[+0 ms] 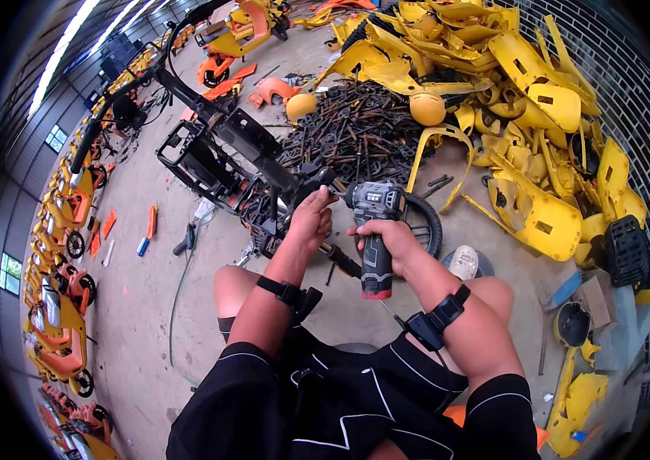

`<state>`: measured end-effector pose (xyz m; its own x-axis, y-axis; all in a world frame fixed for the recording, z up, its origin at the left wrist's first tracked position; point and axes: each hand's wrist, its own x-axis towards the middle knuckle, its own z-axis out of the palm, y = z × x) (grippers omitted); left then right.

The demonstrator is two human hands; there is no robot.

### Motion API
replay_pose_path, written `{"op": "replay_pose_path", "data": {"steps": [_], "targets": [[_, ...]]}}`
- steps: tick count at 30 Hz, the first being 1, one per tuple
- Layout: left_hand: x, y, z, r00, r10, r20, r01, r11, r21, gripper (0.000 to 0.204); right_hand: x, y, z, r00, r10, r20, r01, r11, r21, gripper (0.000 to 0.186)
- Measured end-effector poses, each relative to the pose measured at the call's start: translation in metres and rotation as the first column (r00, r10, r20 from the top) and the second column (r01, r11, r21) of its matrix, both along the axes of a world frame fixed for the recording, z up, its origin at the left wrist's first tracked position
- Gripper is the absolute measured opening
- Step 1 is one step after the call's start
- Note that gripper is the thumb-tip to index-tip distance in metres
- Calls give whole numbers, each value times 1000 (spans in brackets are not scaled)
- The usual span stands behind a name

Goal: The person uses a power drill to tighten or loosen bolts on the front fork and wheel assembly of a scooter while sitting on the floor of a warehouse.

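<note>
Between the knees, the right hand wraps its fingers tight around the grip of a grey drill, whose nose points left. Just beside that nose, the left hand pinches its fingertips at the drill's tip, against a black frame. Beyond the fingers lies a heap of black rods and yellow panels.
</note>
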<state>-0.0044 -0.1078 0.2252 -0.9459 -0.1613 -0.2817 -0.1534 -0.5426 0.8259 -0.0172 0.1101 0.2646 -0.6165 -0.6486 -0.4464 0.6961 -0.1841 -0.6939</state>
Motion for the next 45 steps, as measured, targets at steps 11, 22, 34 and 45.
{"op": "replay_pose_path", "data": {"steps": [11, 22, 34, 45], "targets": [[-30, 12, -27, 990, 123, -62, -94, 932, 349, 31, -12, -27, -21, 960, -104, -262, 131, 988, 86, 24], [-48, 11, -25, 991, 129, -35, -103, 905, 413, 29, -33, -41, -22, 922, -113, -370, 171, 977, 128, 24], [-52, 12, -44, 991, 133, 8, -124, 898, 421, 28, -39, -46, -36, 897, -53, -439, 144, 974, 176, 21], [-51, 13, -35, 980, 182, 82, -199, 853, 482, 32, -40, -56, -36, 879, -42, -474, 152, 969, 194, 19]]}}
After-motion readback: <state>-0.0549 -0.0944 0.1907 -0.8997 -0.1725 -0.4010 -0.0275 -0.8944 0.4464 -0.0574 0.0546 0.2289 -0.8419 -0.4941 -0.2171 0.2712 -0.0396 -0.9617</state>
